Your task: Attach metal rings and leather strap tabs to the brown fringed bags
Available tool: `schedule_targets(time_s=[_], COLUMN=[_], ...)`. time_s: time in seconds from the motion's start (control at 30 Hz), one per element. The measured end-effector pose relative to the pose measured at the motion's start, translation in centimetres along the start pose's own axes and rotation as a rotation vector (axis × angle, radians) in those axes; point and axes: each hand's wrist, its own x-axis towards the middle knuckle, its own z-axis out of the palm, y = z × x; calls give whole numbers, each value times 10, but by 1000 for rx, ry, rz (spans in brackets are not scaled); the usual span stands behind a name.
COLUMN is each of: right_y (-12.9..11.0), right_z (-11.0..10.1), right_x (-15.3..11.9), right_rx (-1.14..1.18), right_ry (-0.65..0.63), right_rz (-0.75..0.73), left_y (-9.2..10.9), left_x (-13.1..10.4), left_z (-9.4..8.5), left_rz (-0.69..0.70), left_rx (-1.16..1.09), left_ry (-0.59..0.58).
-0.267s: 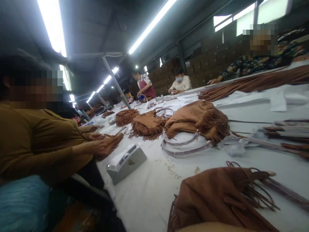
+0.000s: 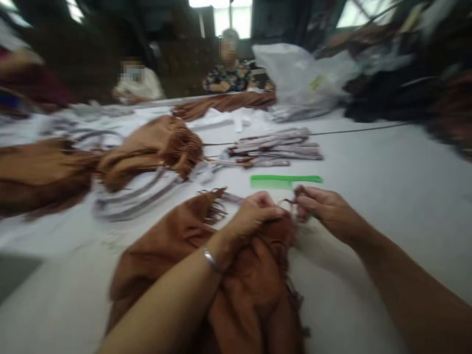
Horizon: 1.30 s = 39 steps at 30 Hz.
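A brown fringed bag [image 2: 165, 246], soft like suede, lies on the table in front of me. My left hand [image 2: 254, 216], a silver bangle at its wrist, is closed on the bag's upper edge. Just right of it, my right hand [image 2: 324, 211] pinches a thin dark strip that curves back toward the bag edge. Blur hides how the strip joins the bag. Behind my hands lies a green comb [image 2: 285, 179], close to the right fingertips.
Plastic-wrapped handles [image 2: 280, 145] lie beyond the comb. More brown bags [image 2: 147, 147] are at the left. A clear plastic bag [image 2: 302, 73] and dark material [image 2: 387, 96] stand at the back right. People [image 2: 232, 69] sit across the white table [image 2: 398, 196].
My view has swung right and down from the co-worker at the left. Both my hands now show at the bag, along with the comb; the grey tape dispenser is out of view.
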Motion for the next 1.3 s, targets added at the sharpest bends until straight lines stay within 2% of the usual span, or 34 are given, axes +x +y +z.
schedule_targets(time_s=[0.03, 0.1, 0.2, 0.27, 0.5, 0.67, 0.93, 1.07, 1.2, 1.3], right_y=[3, 9, 14, 14, 16, 14, 12, 15, 14, 10], right_z=[-11, -20, -17, -14, -16, -14, -4, -2, -1, -4], right_x=[-12, -19, -11, -8, -12, -13, -14, -13, -14, -16], right_rx=[39, 168, 269, 309, 279, 345, 440, 462, 469, 452], right_ry=[-25, -78, -109, -130, -164, -189, -46, -58, -52, -102], right_rz=[52, 96, 96, 97, 136, 123, 162, 180, 192, 156], left_y=[-8, -13, -6, -3, -7, -5, -4, -5, -6, -4], left_x=[5, 8, 4, 2, 6, 5, 3, 4, 1, -6], left_z=[9, 12, 4, 2, 4, 5, 8, 10, 20, 29], left_rz=[-19, -78, -184, -206, -174, -150, -87, -14, 86, 116], left_rx=[-32, -84, -123, -110, -129, -104, -31, 110, 464, 653], left_ry=[-35, -66, -88, -73, -54, -11, 17, 50, 131, 70])
